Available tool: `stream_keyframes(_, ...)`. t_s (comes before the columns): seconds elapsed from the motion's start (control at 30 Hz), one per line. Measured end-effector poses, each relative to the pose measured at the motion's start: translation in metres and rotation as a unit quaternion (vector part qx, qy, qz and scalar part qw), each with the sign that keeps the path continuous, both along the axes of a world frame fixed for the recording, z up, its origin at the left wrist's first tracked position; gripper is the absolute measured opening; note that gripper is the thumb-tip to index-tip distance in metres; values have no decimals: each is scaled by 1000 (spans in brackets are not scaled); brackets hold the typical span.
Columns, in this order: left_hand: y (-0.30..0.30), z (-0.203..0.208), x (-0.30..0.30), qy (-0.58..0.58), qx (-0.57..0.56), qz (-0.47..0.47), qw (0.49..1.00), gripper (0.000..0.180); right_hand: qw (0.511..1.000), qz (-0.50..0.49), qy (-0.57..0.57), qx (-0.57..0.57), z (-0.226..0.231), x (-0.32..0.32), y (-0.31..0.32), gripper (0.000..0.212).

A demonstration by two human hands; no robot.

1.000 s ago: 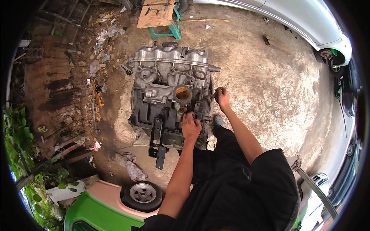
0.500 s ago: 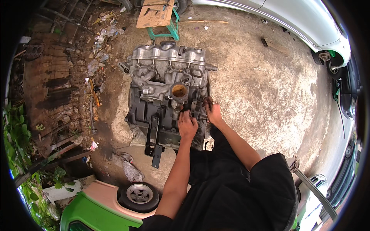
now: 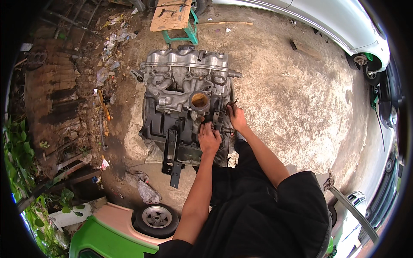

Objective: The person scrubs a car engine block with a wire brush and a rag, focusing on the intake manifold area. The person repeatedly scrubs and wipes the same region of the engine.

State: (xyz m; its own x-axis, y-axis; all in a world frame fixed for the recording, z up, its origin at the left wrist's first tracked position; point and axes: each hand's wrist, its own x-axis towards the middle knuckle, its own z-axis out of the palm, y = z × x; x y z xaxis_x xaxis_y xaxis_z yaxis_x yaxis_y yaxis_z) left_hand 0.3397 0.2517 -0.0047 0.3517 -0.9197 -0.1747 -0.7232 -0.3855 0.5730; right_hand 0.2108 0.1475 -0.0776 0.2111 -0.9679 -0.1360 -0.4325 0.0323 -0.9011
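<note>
In front of me on the ground stands a car engine (image 3: pixel 165 122), with a silver ribbed cover on top and a dark block below. A round intake opening (image 3: pixel 199 101) with a brownish inside faces up. My left hand (image 3: pixel 210 139) has its fingers curled against the engine's near right side, just below that opening; what they grip is hidden. At the right edge of the engine, my right hand (image 3: pixel 236 118) pinches a small dark metal piece (image 3: pixel 232 103), too small to name. A black slotted bracket (image 3: pixel 171 150) sticks out toward me from the block, left of my left hand.
A green stool (image 3: pixel 188 33) bears a cardboard sheet (image 3: pixel 171 17) with tools beyond the engine. Rubbish (image 3: pixel 112 47) and a rusty panel (image 3: pixel 51 86) lie to the left. A wheel (image 3: pixel 156 220) and a green body panel (image 3: pixel 105 241) are near-left. A silver car (image 3: pixel 327 19) stands far-right.
My right hand has shifted slightly, and the dark piece now shows above its fingertips. My left hand keeps its place on the engine.
</note>
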Motion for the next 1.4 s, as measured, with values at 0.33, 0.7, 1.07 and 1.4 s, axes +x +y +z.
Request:
stream_keyframes(0.33,2,-3,0,-3,-1,3,1000,36,999,31,31,-30,4,2,10,26)
stream_keyframes(0.7,2,-9,-2,-82,-122,-25,989,34,989,-28,126,70,-42,30,-37,41)
stream_keyframes(1.07,1,-3,-1,-35,-107,-19,993,32,962,31,-38,268,-32,-3,-70,51)
stream_keyframes(1.4,2,-2,-1,-45,-101,-21,994,34,987,-34,-136,82,12,-32,-26,36)
